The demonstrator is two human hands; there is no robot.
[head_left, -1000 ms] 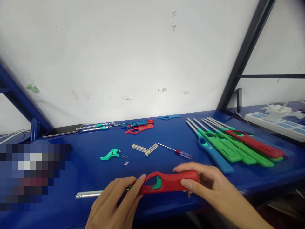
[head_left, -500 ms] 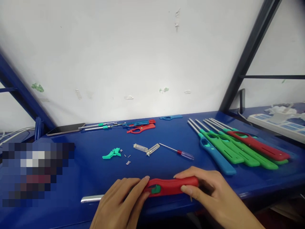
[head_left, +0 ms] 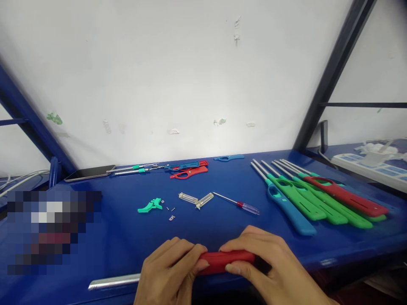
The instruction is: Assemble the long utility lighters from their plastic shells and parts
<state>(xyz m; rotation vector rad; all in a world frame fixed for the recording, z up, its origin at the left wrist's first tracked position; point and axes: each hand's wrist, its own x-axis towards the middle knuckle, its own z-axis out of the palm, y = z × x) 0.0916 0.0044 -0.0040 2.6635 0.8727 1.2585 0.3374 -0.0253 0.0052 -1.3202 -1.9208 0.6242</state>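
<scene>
Both hands grip a red long-necked lighter (head_left: 219,262) above the table's front edge. My left hand (head_left: 173,267) is closed round its front part, and the metal tube (head_left: 114,281) sticks out to the left. With thumb and fingers, my right hand (head_left: 263,258) pinches the rear of the red handle. The trigger is hidden from view. Beyond the hands lie green trigger pieces (head_left: 151,205), tiny screws (head_left: 171,209), two clear plastic fuel tanks (head_left: 203,201) and a screwdriver (head_left: 248,207) with a clear handle.
Several assembled lighters (head_left: 318,195) in blue, green and red lie side by side at the right. Handle shells (head_left: 190,171) and tubes (head_left: 130,171) rest near the wall, beside a flat dark device (head_left: 90,173). A power strip (head_left: 369,169) is at the far right.
The red lighter has come slightly lower and nearer, and has rolled so its green trigger no longer shows. My right hand has shifted left along the handle.
</scene>
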